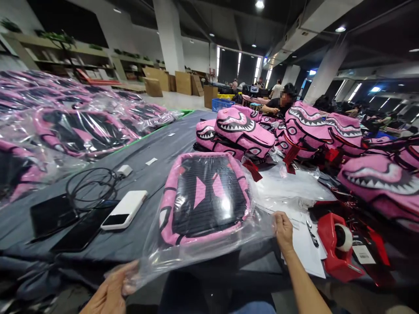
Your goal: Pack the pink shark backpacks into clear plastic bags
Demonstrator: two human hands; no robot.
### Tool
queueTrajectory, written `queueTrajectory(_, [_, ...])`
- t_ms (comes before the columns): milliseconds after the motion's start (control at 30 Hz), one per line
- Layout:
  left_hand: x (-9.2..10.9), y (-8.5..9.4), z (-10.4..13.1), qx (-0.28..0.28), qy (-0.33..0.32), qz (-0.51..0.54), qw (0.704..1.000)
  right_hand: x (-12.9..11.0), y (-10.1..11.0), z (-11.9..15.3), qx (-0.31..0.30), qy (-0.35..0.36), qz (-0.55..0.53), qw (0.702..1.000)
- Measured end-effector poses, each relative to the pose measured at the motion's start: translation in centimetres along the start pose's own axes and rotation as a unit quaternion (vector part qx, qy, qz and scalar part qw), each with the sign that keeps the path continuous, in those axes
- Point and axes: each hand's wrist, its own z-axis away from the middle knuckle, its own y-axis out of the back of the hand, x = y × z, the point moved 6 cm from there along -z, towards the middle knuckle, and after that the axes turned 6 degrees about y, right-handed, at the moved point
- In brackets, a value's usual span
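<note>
A pink and black backpack (209, 196) lies inside a clear plastic bag (193, 257), back side up, at the front edge of the grey-covered table. The bag's near edge is stretched between my two hands. My left hand (114, 285) pinches its lower left corner, below the table edge in view. On the other side, my right hand (283, 231) grips the right corner with closed fingers, beside white papers (306, 248). The backpack sits between my hands, touched by neither.
Left of the backpack are a white power bank (125, 210), a phone (81, 231) and a black cable (91, 187). Bagged backpacks (85, 131) fill the far left. Pink backpacks (245, 131), a red tape dispenser (338, 248) and plastic bags (291, 185) lie right. A person (281, 104) works behind.
</note>
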Motion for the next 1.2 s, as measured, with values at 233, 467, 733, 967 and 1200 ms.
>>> queueTrajectory(233, [5.2, -1.9, 0.4, 0.095, -0.213, -0.129, 0.964, -1.0, -0.4, -0.1, 0.021, 0.011, 0.052, 0.998])
queueTrajectory(467, [13.6, -10.3, 9.6, -0.034, -0.632, -0.172, 0.755, -1.8, -0.5, -0.1, 0.005, 0.045, 0.071, 0.996])
queueTrajectory(733, [13.7, -10.4, 8.2, -0.197, -0.620, -0.141, 0.746, -1.2, 0.0, 0.0, 0.022, 0.052, 0.083, 0.995])
queueTrajectory(967, [15.4, -12.6, 6.2, -0.297, -0.518, -0.154, 0.787, -0.4, 0.6, -0.1, 0.044, 0.049, 0.091, 0.994])
queueTrajectory(1200, [15.3, -14.1, 5.3, -0.422, -0.377, -0.147, 0.811, -0.8, 1.5, 0.2, 0.030, 0.026, 0.119, 0.992])
